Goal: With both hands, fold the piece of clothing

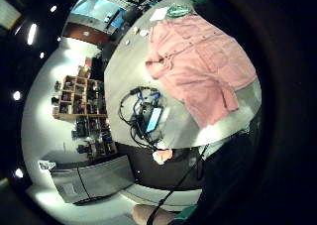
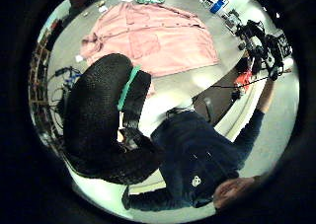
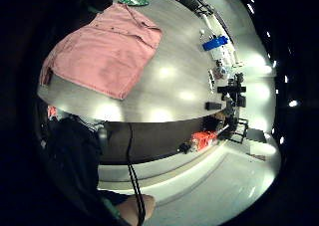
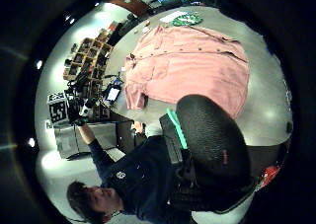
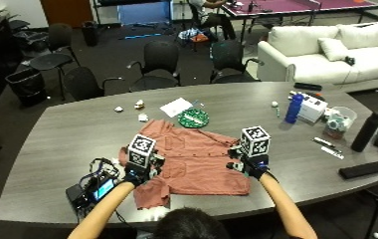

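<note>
Nearest the outside camera: top of the person's head at the lower edge, both forearms reaching up over the surface point(image 5: 56, 134) toward the garment.

Pink button-front shirt point(image 5: 192, 162) lies spread flat, front up, at the near edge of the grey surface directly before the person. Collar end points away from the person, toward a green round object point(image 5: 193, 118) lying just beyond it. One short sleeve point(image 5: 150, 193) sticks out at the person's left, near the edge. Laid out flat and square to the body, presumably so both sides can be taken at once for a symmetrical fold.

Left hand point(image 5: 138, 174) sits over the shirt's left side near the sleeve; right hand point(image 5: 250, 166) over the right side edge. Each is placed at an opposite flank, consistent with the start of a side fold. Both palm views look down on the shirt from some way off, so the palms appear raised rather than pressed down. Whether fingers are spread or curled: cannot tell for either hand, and no pinch of cloth is visible.

Judgement: no fold visible yet; task at its beginning.

Cable bundle with small lit device point(image 5: 93, 188) lies just beside the left sleeve; could snag.
</note>
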Demonstrator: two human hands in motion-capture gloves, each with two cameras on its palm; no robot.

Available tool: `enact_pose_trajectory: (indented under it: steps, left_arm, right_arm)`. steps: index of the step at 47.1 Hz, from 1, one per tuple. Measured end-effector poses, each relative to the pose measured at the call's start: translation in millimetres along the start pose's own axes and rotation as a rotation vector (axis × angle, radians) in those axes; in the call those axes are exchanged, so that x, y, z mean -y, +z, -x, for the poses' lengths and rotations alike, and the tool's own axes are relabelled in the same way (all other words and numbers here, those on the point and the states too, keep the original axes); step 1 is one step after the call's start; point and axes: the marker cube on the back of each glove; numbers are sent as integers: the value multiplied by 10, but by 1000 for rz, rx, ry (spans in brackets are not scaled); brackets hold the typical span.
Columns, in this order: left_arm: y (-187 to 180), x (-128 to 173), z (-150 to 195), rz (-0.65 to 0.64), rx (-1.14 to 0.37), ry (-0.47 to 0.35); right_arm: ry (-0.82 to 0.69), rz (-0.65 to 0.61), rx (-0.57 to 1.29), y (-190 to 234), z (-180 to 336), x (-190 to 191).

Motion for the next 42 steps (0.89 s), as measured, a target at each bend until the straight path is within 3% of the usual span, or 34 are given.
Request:
enact_pose_trajectory:
  steps: [8,19,27,33,42]
  left_arm:
    - [235,-28,56,77,-113,5]
    - [553,51,69,236,-102,13]
    - [1227,275,5,362,-195,40]
    - [1395,106,-126,644,-301,-9]
    - [1702,82,-229,645,-230,25]
  right_arm:
    - [10,85,-23,115,-82,-31]
    - [13,181,-32,490,-170,127]
    - [15,244,3,918,-158,387]
    - [-9,279,17,1088,-17,415]
    - [17,437,50,1522,74,450]
